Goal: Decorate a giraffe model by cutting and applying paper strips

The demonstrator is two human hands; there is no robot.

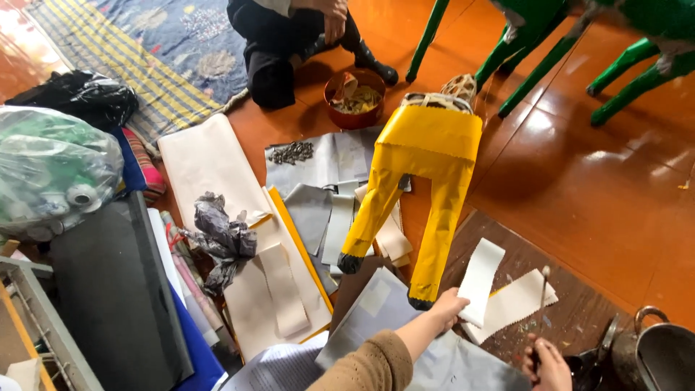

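Nearest, at right: right hand [550, 366] closed around thin brush [541, 308] beside metal pot [651, 347]. Left hand [447, 308], fingers pinching white paper strip [480, 281] over brown board [579, 304]. Farther: yellow paper animal figure [427, 166] standing on orange floor [601, 181].

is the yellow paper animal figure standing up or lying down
Lying down: the yellow figure is flat on the floor, legs stretched toward the left hand.

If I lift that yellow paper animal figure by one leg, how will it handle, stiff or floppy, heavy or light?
The yellow figure probably stays stiff: its long legs hold straight while it is tilted, with the left hand at one foot. It looks paper-covered and likely hollow, so probably light for its size. Being tall on narrow legs, it seems apt to tip if let go. The right hand holds a thin stick.
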